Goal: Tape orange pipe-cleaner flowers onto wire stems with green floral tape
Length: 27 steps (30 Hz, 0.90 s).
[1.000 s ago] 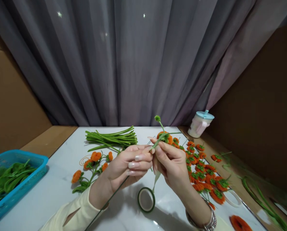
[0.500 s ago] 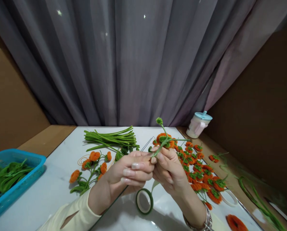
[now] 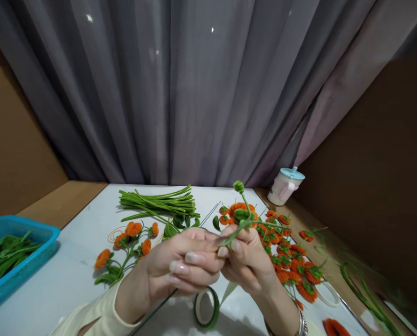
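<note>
A fuzzy pipe-cleaner flower stem (image 3: pixel 244 225) is pinched between my two hands. It carries a green bud on top, an orange bloom and a thin side branch pointing right. The fingers of my left hand (image 3: pixel 185 266) are closed on its lower part, and a long dark green stem runs out below that hand to the lower left. My right hand (image 3: pixel 252 259) grips the stem just beneath the bloom, its fingertips touching those of my left hand. Under the hands, a roll of green floral tape (image 3: pixel 216 310) stands on edge, with a pale strip rising toward my right hand.
A bundle of green pipe-cleaner stems (image 3: pixel 159 203) lies at the back. On the left are a finished orange flower spray (image 3: pixel 126 252) and a blue basket (image 3: pixel 40 261) of green leaves. Many orange flower heads (image 3: pixel 301 266) spread at right, near a lidded cup (image 3: pixel 284 186).
The flower stem has turned slightly and shifted a little down and right, with both hands still on it. The whole view has moved slightly.
</note>
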{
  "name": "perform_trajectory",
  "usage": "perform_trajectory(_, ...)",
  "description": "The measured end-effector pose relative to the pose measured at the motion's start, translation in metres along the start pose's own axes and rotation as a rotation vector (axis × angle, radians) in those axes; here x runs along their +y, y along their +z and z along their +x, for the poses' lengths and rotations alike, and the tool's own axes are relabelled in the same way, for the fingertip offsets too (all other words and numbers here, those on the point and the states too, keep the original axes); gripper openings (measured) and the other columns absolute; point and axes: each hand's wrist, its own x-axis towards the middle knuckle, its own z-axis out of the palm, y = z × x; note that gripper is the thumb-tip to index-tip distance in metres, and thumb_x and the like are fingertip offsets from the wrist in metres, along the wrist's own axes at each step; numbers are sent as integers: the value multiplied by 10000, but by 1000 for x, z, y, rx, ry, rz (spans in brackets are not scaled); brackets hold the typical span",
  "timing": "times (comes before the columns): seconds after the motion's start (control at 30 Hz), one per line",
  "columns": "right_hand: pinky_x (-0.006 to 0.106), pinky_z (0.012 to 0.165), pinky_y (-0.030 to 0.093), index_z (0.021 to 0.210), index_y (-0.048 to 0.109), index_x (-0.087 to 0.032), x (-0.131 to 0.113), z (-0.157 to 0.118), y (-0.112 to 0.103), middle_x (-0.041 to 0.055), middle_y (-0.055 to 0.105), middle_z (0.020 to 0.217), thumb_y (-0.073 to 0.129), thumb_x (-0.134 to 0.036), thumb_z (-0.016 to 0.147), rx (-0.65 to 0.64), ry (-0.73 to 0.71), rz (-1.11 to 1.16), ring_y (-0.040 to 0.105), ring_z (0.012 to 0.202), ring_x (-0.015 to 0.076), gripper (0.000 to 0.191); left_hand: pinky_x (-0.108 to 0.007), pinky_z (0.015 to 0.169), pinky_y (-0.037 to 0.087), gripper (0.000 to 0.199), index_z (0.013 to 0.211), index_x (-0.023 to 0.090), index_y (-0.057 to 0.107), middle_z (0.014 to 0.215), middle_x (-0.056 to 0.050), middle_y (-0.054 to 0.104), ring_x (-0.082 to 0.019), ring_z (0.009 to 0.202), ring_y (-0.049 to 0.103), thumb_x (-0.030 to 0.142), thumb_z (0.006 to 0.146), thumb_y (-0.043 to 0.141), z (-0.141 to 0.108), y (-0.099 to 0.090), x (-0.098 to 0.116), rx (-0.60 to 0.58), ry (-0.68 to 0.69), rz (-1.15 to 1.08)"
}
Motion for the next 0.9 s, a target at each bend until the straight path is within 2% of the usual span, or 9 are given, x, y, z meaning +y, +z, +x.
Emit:
perform_trajectory(0.13,115,262,187,923,744,-251,6,-1,-1,-92,446,307,699,-345,794,-47,-6,28,209,179,2,166,-74,231,300,221,773,39,633,452,54,452,5,227,237,118,900,470,0,0,2,40,-14,66)
perform_trajectory(0.2,116,261,197,886,728,-222,9,1,-2,-108,391,271,685,-356,802,-21,-26,20,186,177,9,163,-76,229,273,184,732,70,614,436,72,432,10,231,209,176,872,557,2,0,3,117,74,208)
perform_trajectory(0.33,130,257,175,726,642,-186,10,7,-1,-125,342,246,693,-392,776,157,-57,-58,137,193,15,218,-59,268,240,231,649,88,560,411,82,407,25,272,190,221,802,670,7,-1,6,285,306,528)
perform_trajectory(0.47,153,273,130,580,548,-166,5,9,3,-117,326,254,701,-401,759,277,-92,-212,178,210,12,333,-67,277,235,149,804,104,588,455,74,465,18,288,204,243,830,635,7,-3,8,346,417,686)
perform_trajectory(0.57,178,284,89,535,512,-164,-1,9,5,-111,326,271,705,-388,755,341,-130,-318,174,228,9,369,-92,297,300,155,844,128,565,548,39,549,-8,319,353,281,869,579,6,-1,4,436,543,917)
perform_trajectory(0.67,197,289,59,513,505,-164,-4,7,5,-109,319,273,706,-396,754,419,-157,-413,164,235,10,390,-125,368,395,173,859,144,559,621,23,572,-42,409,480,300,910,504,5,5,-3,579,654,1243)
perform_trajectory(0.73,204,296,79,464,476,-163,-5,5,5,-104,308,265,694,-386,775,453,-192,-507,176,236,9,441,-141,421,423,208,868,150,564,662,16,576,-47,455,500,307,936,446,3,9,-9,641,684,1456)
perform_trajectory(0.8,210,306,118,399,405,-168,-6,2,6,-96,304,260,678,-361,800,475,-249,-616,191,239,8,521,-146,443,409,202,912,158,567,683,17,576,-43,470,481,286,949,415,1,11,-13,654,679,1629)
perform_trajectory(0.9,219,329,198,355,342,-175,-12,-1,8,-86,314,269,671,-326,811,490,-314,-799,222,262,17,582,-151,439,354,152,970,166,564,630,42,534,-42,470,426,235,941,432,-3,11,-15,688,681,1774)
